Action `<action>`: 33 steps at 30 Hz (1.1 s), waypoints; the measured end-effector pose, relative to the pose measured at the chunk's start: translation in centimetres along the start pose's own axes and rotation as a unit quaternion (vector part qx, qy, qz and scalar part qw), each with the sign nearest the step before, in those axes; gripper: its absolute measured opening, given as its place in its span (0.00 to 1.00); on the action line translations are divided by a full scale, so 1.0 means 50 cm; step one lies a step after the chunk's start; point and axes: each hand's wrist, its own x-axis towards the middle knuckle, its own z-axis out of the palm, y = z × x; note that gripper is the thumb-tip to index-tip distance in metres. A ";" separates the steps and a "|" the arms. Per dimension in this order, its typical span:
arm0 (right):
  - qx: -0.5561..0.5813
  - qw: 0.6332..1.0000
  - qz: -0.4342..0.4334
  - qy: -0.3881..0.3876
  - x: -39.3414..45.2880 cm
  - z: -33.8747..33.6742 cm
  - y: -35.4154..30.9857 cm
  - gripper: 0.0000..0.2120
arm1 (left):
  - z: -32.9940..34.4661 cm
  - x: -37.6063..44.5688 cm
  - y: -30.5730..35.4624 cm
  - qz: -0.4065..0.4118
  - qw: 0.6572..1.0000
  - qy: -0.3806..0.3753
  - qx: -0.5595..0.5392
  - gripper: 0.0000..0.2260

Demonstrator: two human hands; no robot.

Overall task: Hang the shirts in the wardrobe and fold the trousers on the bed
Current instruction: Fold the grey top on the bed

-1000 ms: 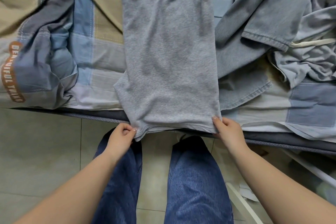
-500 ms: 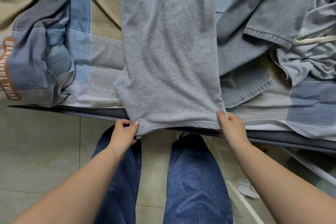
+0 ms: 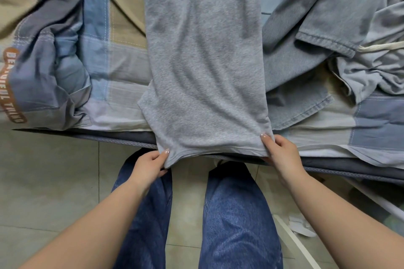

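1. Grey knit trousers (image 3: 203, 67) lay lengthwise across the bed (image 3: 122, 85), hem end hanging just over its near edge.
2. Left hand (image 3: 148, 165) pinched the hem's left corner; right hand (image 3: 281, 152) pinched the right corner, thumb on top.
3. Fabric looked soft, light, floppy w/ no stiffness, so prob. easy to lift but apt to sag and wrinkle.
4. Best hold, imo: both hem corners, kept taut, then fold twd the far end.

Lettering on the bedding
An orange band (image 3: 12, 85) printed on the bedcover (image 3: 43, 67) at the left edge carries pale capitals reading roughly "BEAUTIFUL THING"; the middle letters are creased and blurred.
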 end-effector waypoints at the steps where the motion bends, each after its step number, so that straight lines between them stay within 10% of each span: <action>1: -0.018 1.000 -0.002 0.008 0.000 -0.002 0.003 0.15 | -0.005 0.001 -0.003 -0.006 1.000 0.014 -0.002 0.13; 7: -0.017 1.000 0.003 0.023 0.003 0.009 -0.029 0.06 | -0.038 -0.033 -0.002 -0.047 0.992 0.045 -0.109 0.10; 16: 0.298 0.954 0.011 -0.028 0.026 0.008 -0.248 0.09 | -0.066 -0.059 0.239 0.038 0.936 -0.011 -0.349 0.03; 33: 0.335 0.921 -0.175 -0.097 0.169 0.028 -0.782 0.10 | -0.074 0.030 0.789 0.253 0.908 -0.027 -0.332 0.11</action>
